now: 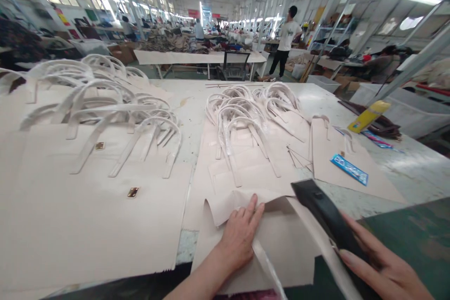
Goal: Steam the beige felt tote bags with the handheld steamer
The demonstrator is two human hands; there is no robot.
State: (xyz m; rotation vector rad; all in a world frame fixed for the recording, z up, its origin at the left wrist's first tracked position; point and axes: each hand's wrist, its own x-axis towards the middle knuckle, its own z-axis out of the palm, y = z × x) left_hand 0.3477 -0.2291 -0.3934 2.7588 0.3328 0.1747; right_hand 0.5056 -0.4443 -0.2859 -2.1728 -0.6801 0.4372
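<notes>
My left hand lies flat on a cream bag panel at the table's near edge, its fingertips by a folded-over flap. My right hand grips a flat black tool whose far end rests on the same panel. A pale strap runs beneath my left hand. Just beyond lies a pile of cream panels with looped handles.
A bigger stack of handled panels with small metal clasps fills the left of the table. To the right are a blue packet, a yellow object and a green mat. A person stands far back among work tables.
</notes>
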